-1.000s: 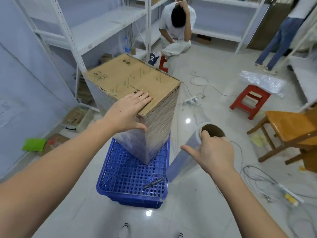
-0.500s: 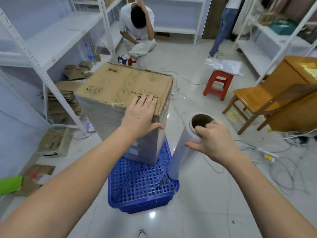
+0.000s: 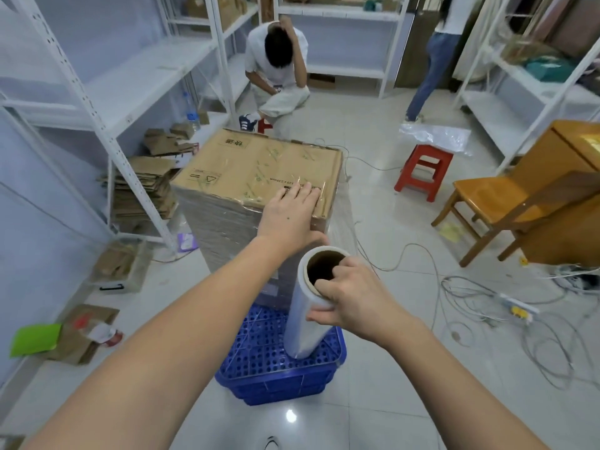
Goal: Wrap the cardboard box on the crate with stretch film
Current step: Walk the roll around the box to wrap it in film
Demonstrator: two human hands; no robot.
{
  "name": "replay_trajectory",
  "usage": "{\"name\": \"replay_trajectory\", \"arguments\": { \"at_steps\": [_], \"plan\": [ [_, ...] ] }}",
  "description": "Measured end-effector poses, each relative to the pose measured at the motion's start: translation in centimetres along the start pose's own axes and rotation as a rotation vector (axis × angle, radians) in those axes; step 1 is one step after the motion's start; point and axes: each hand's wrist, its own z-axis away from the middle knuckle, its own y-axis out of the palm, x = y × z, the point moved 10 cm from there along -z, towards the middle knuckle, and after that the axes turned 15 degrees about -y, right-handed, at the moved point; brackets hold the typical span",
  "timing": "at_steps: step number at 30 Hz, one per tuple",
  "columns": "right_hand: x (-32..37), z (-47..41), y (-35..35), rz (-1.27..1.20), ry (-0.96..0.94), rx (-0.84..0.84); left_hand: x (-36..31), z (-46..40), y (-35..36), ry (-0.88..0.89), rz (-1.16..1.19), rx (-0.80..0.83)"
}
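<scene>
A tall cardboard box (image 3: 259, 177) is stood upright on a blue crate (image 3: 279, 371), the box over the crate's far part, at about 12 o'clock from the wearer. Its sides are already covered by many bands of film, while the top face looks mostly bare. A film roll (image 3: 308, 306) is held upright at 5 o'clock of the box, its lower end over the crate's near corner. A sheet of film (image 3: 341, 216) is stretched from the roll to the box's right edge. The left hand (image 3: 292, 216) is laid flat on the near top edge, fingers straight, nothing gripped. The right hand (image 3: 350, 297) is curled on the roll's upper rim, fingers hooked into the core. The box could probably be tipped or dragged off the crate if the film is pulled hard while the flat hand slips; the film could also tear or bunch.
</scene>
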Motion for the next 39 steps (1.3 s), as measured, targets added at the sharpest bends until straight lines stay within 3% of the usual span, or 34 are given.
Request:
{"name": "replay_trajectory", "arguments": {
  "at_steps": [4,9,18,26,29,34,39],
  "plan": [
    [0.3,0.2,0.1,0.017,0.001,0.013,1.1,-0.3,-0.2,0.085,-0.014,0.056],
    [0.2,0.8,0.6,0.047,0.152,0.112,1.9,-0.5,-0.1,0.152,0.029,0.162],
    [0.5,0.6,-0.2,0.086,0.355,0.138,2.5,-0.6,-1.0,0.258,0.057,0.155],
    [0.6,-1.8,0.4,0.157,0.738,0.192,10.6,-3.4,-0.9,0.562,-0.119,0.085],
    [0.2,-3.1,1.1,0.25,0.808,0.195,13.9,-4.8,-0.2,0.549,-0.115,0.069],
    [1.5,-7.8,2.6,0.34,0.713,0.086,15.0,-6.1,1.0,0.526,-0.03,0.088],
    [3.7,-10.8,4.1,0.36,0.639,0.11,15.1,-6.3,1.7,0.542,-0.038,0.047]
  ]
}}
